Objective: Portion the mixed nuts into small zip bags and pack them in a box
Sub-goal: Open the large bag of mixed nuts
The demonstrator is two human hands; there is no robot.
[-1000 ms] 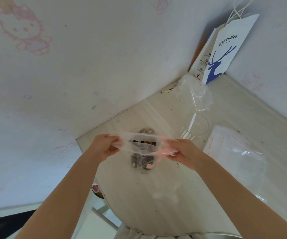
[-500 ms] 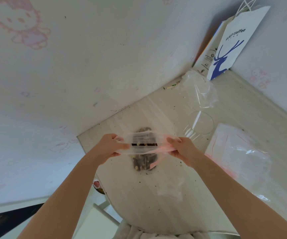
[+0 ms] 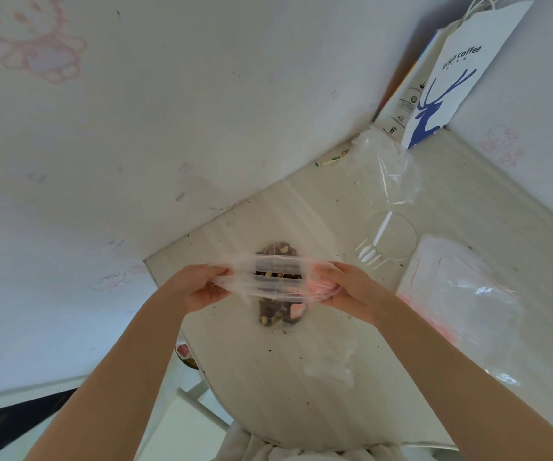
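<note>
Now, top and left of view: white wall w/ faint pink cartoon prints (image 3: 168, 128), meeting a second wall at the far right corner.

Pale wood-grain desk (image 3: 301, 400) runs from the corner toward the camera; the near edge is rounded.

Tall white paper carrier bag w/ blue deer print (image 3: 461, 68) stands upright in the corner, against the wall.

Flat pile of clear zip bags w/ red-pink seal lines (image 3: 461, 294) lies on the desk at right, approx. level w/ the right hand.

Crumpled clear plastic sheet (image 3: 388, 168) sits just in front of the carrier bag.

Round clear container (image 3: 401, 237) is btwn the crumpled sheet and the pile, w/ a white plastic spoon (image 3: 379, 234) leaning in it.

Left hand (image 3: 198, 287) and right hand (image 3: 348, 287) are raised over the desk centre. Each pinches one end of a small clear zip bag w/ pink strip (image 3: 275, 281), which is stretched level btwn them. Nothing seen in it; cannot tell if the seal is closed.

Dark mixed nuts w/ pale pieces (image 3: 278, 314) lie on the desk directly below the held bag, partly seen through it. They appear wrapped in clear film.

Dark crumbs (image 3: 270, 350) are scattered on the desk near the nuts.
</note>
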